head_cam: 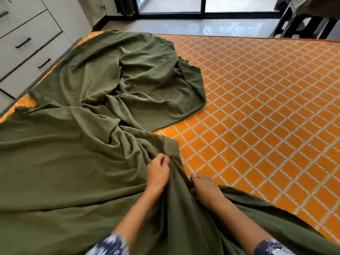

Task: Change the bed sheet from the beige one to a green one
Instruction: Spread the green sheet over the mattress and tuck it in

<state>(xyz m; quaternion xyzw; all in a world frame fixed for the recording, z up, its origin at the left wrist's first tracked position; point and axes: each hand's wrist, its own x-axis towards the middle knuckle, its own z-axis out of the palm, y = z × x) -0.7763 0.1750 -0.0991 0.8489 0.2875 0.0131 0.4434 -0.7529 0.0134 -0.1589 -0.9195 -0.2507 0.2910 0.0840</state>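
Note:
An olive green sheet (77,144) lies crumpled over the left half of the bed, with a bunched heap toward the far left corner. The bare mattress (266,111), orange with a white diamond grid, shows on the right half. Near the bed's front edge my left hand (158,172) pinches a raised fold of the green sheet between curled fingers. My right hand (204,188) grips the same fold just to its right, thumb tucked into the cloth. No beige sheet is in view.
A white chest of drawers (27,43) with dark handles stands close along the bed's left side. Beyond the far edge are shiny floor tiles (202,26) and a dark-framed glass door (171,8). Dark furniture (303,21) stands at the far right.

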